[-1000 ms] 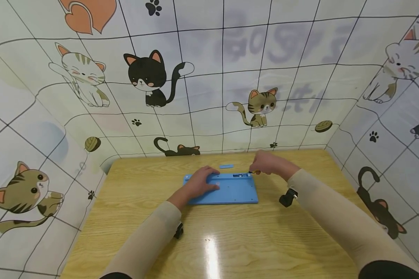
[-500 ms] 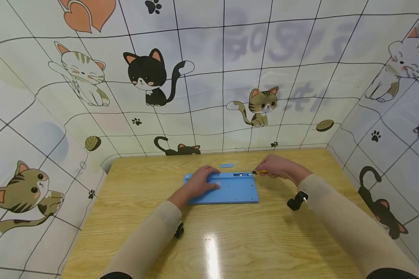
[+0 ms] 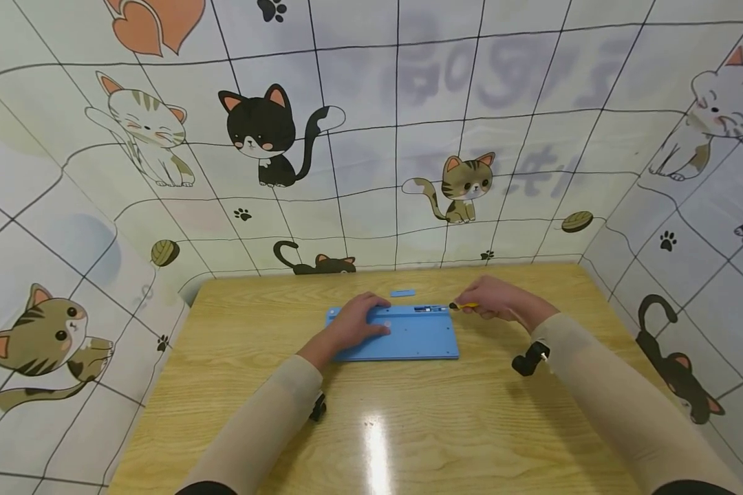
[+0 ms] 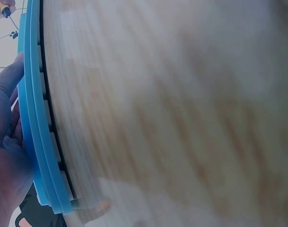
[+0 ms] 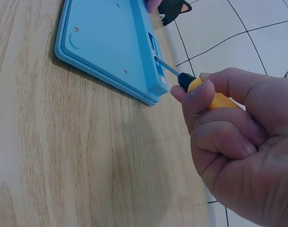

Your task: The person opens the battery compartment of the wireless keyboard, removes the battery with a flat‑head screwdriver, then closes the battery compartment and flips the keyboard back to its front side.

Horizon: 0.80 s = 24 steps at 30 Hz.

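Note:
A blue keyboard (image 3: 415,338) lies underside up on the table, with screws and an uncovered battery slot (image 3: 430,309) at its far right edge. My left hand (image 3: 353,326) rests spread on its left part, holding it down; in the left wrist view that hand (image 4: 9,123) lies along the blue edge. My right hand (image 3: 498,299) grips a screwdriver with a yellow handle (image 3: 468,304). In the right wrist view the fingers curl round the handle (image 5: 219,99), and the metal shaft (image 5: 167,66) reaches the slot end of the keyboard (image 5: 106,47).
A small blue cover piece (image 3: 402,293) lies on the wooden table (image 3: 402,405) just behind the keyboard. Cloth with printed cats and a grid (image 3: 365,158) hangs behind the table and at both sides.
My right hand has moved to the right and the screwdriver now lies at a flatter angle, its yellow handle more visible. My left hand and the keyboard have stayed in place.

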Available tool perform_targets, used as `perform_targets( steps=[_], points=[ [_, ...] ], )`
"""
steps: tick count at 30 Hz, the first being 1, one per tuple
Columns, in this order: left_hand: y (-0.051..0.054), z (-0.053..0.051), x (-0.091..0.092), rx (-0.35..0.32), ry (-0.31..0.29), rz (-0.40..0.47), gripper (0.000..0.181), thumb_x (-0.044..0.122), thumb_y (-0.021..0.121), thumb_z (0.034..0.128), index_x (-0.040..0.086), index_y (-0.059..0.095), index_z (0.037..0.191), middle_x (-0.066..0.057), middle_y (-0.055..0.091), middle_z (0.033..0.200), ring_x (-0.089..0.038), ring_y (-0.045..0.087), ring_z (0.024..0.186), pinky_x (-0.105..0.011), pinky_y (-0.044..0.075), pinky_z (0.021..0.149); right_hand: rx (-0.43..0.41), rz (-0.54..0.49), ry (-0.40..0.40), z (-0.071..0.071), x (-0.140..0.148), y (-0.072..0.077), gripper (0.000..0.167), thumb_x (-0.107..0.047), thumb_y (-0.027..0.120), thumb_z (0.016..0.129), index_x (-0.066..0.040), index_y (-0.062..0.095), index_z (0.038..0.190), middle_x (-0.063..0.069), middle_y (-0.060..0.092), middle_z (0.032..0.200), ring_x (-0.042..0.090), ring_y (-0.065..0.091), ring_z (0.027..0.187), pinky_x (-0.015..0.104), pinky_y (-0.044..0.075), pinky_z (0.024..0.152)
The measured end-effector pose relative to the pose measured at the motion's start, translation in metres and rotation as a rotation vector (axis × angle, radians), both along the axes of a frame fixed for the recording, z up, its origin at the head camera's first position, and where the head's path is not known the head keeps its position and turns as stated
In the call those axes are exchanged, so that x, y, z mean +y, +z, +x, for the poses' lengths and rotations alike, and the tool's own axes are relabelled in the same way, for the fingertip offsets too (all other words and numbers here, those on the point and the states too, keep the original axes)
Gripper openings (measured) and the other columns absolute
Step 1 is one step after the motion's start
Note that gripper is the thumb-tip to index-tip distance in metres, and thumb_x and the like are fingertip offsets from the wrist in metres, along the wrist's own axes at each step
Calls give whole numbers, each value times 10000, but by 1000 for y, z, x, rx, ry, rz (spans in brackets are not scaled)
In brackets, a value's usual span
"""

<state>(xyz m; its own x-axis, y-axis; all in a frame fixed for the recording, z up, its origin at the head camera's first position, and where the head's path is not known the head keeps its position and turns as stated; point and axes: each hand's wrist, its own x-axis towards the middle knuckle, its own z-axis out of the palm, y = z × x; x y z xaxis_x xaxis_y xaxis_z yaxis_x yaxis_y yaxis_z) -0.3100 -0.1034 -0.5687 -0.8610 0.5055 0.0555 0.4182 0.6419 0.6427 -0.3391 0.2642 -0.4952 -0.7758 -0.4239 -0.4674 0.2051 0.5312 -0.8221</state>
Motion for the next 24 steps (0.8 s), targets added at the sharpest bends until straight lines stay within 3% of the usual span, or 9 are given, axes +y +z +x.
perform_targets(
  steps=[6, 12, 24],
  points=[
    [2, 1, 1, -13, 10, -5, 529, 299, 869, 997, 149, 680, 1468, -55, 631, 1477, -304, 544, 1461, -507, 408, 1248, -2, -36, -6, 0, 4, -6, 369, -211, 683, 1097, 131, 729, 1228, 56, 609, 822, 79, 302, 540, 239, 306, 547],
    [4, 1, 3, -6, 0, -5, 529, 298, 864, 1002, 141, 678, 1472, -55, 632, 1480, -297, 546, 1458, -497, 410, 1248, -17, -62, -30, -1, 8, 0, 364, -214, 662, 1111, 139, 697, 1194, 34, 597, 815, 88, 293, 541, 244, 296, 546],
    [2, 1, 1, -15, 5, -16, 539, 324, 861, 1003, 160, 675, 1482, -48, 623, 1490, -295, 538, 1464, -498, 411, 1246, -27, -26, -32, 6, 9, 0, 403, -217, 678, 1105, 133, 671, 1304, 51, 626, 849, 82, 317, 545, 249, 312, 554]
  ],
)
